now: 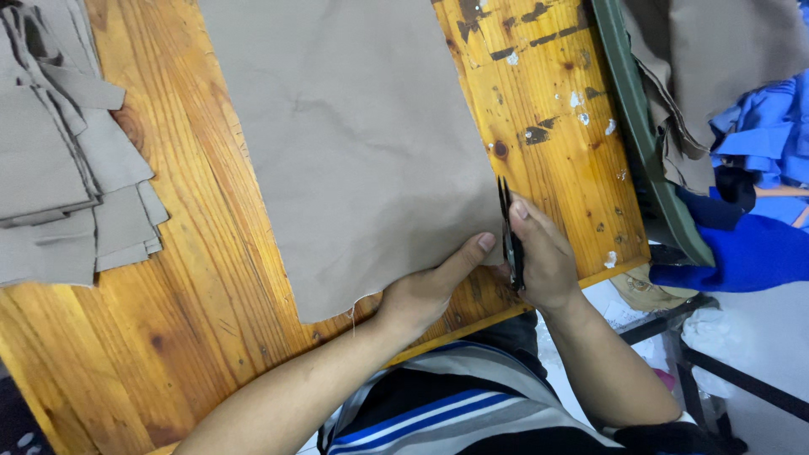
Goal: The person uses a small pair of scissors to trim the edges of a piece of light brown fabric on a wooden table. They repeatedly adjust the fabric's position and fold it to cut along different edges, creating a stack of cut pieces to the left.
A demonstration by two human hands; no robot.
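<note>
Wooden counter point(194, 278), paint-flecked, fills my view. Far out beyond my left hand sits a stack of folded cloth pieces point(59, 168), seemingly finished. My left hand point(425, 291) lies flat, thumb pinning the near corner of the big tan cloth point(354, 143) spread ahead of it. Just beside it, my right hand point(543, 261) is wrapped around small black snips point(508, 236), blades at the cloth's right edge; loose threads hang off the near edge. Past that hand, a green tray point(649, 152) holds more cloth, apparently waiting.
</note>
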